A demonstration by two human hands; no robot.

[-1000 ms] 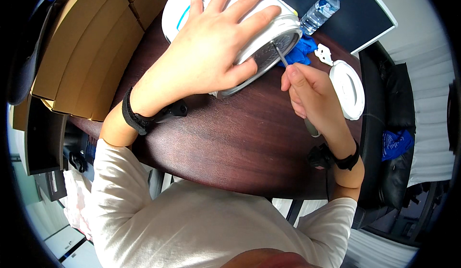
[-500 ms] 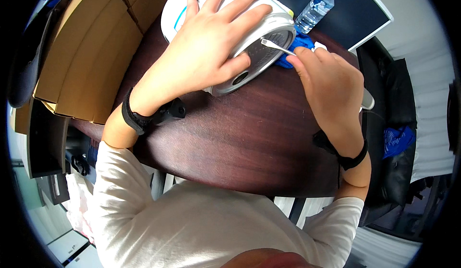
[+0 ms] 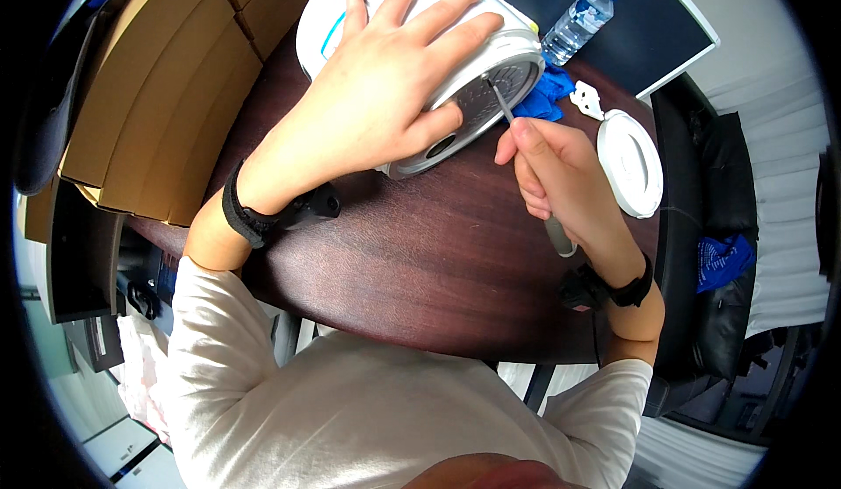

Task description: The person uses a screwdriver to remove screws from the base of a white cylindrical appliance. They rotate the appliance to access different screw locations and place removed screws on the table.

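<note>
A white round appliance (image 3: 491,60), like a rice cooker, lies on its side on the dark wooden table (image 3: 394,270), its grey underside facing me. My left hand (image 3: 385,95) lies spread flat over its white body and holds it down. My right hand (image 3: 561,178) grips a screwdriver (image 3: 504,108) with a grey handle. Its thin metal shaft points up and left, with the tip set against the appliance's underside. Both wrists wear black bands.
A white round lid (image 3: 631,160) and a small white part (image 3: 585,99) lie right of the appliance, next to a blue cloth (image 3: 545,95). A clear water bottle (image 3: 578,20) stands behind. Cardboard boxes (image 3: 149,86) line the left side. A black chair (image 3: 710,226) stands at right.
My right hand has shifted along the appliance's underside, and the screwdriver tip now sits higher on the grey base. My left hand keeps its place on the body.
</note>
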